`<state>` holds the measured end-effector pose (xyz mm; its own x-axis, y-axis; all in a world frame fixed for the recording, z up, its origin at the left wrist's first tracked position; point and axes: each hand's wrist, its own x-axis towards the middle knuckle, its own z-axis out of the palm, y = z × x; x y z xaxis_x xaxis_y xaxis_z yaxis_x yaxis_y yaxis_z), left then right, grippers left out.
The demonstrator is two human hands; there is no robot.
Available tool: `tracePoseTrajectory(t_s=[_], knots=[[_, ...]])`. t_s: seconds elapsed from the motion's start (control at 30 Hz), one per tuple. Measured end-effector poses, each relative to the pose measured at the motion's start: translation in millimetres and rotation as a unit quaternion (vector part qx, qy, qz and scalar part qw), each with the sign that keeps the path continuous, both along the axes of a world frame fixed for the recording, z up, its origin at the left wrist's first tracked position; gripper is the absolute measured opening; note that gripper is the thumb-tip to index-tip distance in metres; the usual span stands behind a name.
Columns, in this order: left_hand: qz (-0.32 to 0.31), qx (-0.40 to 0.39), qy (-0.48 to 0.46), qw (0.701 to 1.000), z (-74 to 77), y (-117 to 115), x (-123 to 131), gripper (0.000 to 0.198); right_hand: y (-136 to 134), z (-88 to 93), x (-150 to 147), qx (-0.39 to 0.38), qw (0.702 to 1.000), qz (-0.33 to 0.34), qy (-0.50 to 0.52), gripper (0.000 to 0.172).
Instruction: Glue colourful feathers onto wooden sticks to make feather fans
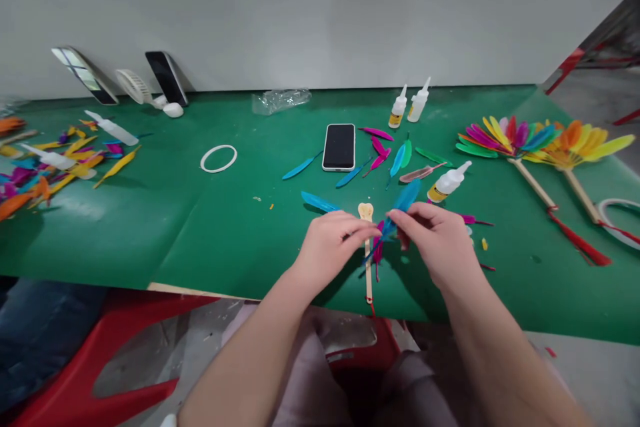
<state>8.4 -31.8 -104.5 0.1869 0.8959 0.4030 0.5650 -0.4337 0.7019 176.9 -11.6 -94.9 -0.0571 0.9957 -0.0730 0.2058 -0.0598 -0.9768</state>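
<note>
Between my two hands is a blue feather [406, 197], its tip pointing up and its quill down to the left. My right hand [434, 237] pinches it near the middle. The fingers of my left hand [336, 247] are closed on its lower part. Under the hands a wooden fan handle [369, 280] lies on the table, with a rounded head [366, 211] and a red cord at its lower end. A magenta feather [379, 255] lies beside the handle, partly hidden. Another blue feather [319, 201] is just beyond my left hand.
A phone [339, 147] lies ahead, with loose feathers [380, 147] around it. A glue bottle [449, 181] leans near my right hand; two more bottles [399, 108] stand behind. Feather fans [533, 180] lie at right, a white ring [219, 158] and feather pile [50, 173] at left.
</note>
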Motion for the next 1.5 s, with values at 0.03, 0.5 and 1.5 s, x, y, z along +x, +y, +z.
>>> tracePoseTrajectory(t_s=[0.03, 0.5, 1.5], knots=[[0.024, -0.009, -0.005, 1.000, 0.1, 2.0, -6.1, 0.018, 4.8, -4.5, 2.3, -0.016, 0.999, -0.026, 0.040, 0.027], [0.084, -0.039, 0.142, 0.986, -6.4, 6.1, -21.4, 0.010, 37.1, -39.4, 17.6, -0.063, 0.990, -0.096, 0.086, 0.028], [0.109, 0.029, 0.156, 0.981, -17.7, 15.4, -32.2, 0.012, 24.6, -32.4, 5.9, 0.043, 0.985, -0.104, -0.133, 0.057]])
